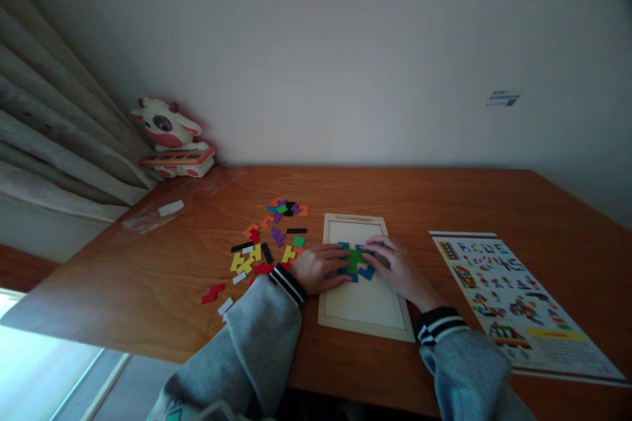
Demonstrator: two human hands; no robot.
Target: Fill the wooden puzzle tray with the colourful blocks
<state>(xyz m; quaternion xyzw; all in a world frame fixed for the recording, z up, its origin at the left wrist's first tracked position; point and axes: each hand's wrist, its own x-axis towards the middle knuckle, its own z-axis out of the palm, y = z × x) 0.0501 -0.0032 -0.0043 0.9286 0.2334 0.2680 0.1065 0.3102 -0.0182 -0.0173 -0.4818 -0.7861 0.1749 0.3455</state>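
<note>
Head view, the only one I have. The left hand (320,268) and right hand (397,270) meet over the board (365,316). Between them, on its middle part, lie the green shape (354,260) and the blue pieces (366,272) around it. Fingers of both hands touch this group; whether they pinch or merely press, I cannot tell. Nor can I tell if the green is one piece or several.

Risks, my judgement:
- A pale gap shows at the near right of the green. Uneven pushing from the two sides could skew the group or ride one piece over another.
- Lifting a fingertip carelessly could drag a blue piece along.
- The left sleeve (261,335) lies close to the loose pieces (245,263) left of the board; an elbow swing could scatter them across the table (148,289).
- The right sleeve (469,365) overlaps the sheet's (498,296) near left corner in view; if touching, it could shift the sheet.
</note>
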